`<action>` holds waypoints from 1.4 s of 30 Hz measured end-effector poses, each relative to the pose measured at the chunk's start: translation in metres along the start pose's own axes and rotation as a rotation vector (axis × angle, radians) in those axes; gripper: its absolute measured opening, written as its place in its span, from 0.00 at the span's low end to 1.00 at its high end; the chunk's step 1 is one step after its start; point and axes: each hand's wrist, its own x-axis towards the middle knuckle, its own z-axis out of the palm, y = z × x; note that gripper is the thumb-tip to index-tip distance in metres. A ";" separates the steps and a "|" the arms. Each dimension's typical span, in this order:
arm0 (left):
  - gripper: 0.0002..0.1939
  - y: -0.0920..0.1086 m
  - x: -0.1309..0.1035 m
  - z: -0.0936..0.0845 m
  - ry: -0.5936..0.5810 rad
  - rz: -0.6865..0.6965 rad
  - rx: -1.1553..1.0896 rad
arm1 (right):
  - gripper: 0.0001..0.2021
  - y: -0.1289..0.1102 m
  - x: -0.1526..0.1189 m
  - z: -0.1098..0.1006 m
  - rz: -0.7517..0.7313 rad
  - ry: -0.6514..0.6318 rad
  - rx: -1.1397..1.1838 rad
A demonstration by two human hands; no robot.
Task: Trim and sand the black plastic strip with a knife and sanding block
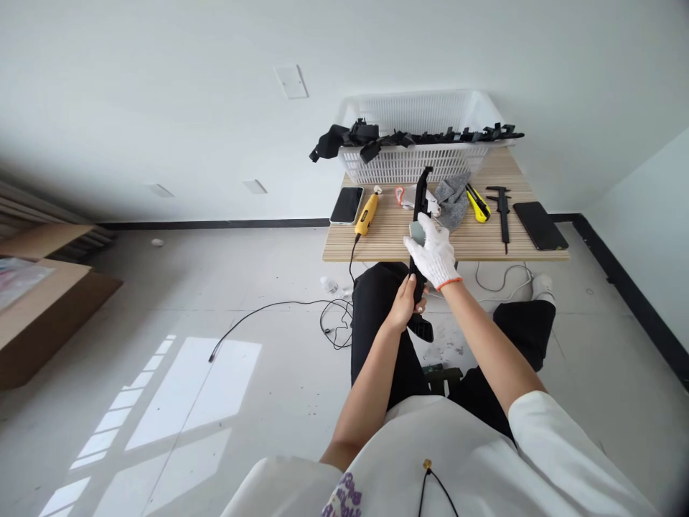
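Observation:
A long black plastic part [422, 192] reaches from my lap up over the table's near edge. My bare left hand [405, 305] is wrapped round its lower end. My right hand [433, 251], in a white knit glove with an orange cuff, grips a small grey-green pad [416, 232] that lies against the part's middle. What that pad is made of cannot be made out. Beyond the gloved hand, a grey cloth [453, 201] and another white glove [407, 197] lie on the table.
A white plastic basket [430, 164] at the back carries more black parts [398, 138]. The striped table [387, 248] bears a yellow rotary tool [367, 214], a yellow utility knife [478, 204], black calipers [502, 215] and two phones [347, 205]. A black cable [280, 303] trails over the floor.

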 end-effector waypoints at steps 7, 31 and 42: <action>0.23 0.004 0.007 0.004 -0.035 -0.054 -0.014 | 0.33 0.007 0.002 -0.005 0.022 0.073 0.008; 0.31 0.002 0.007 -0.002 -0.017 -0.035 0.054 | 0.27 0.061 0.048 -0.039 0.168 0.157 -0.154; 0.31 0.000 0.009 0.000 -0.045 -0.071 0.048 | 0.41 0.211 0.098 -0.146 0.524 0.059 -0.292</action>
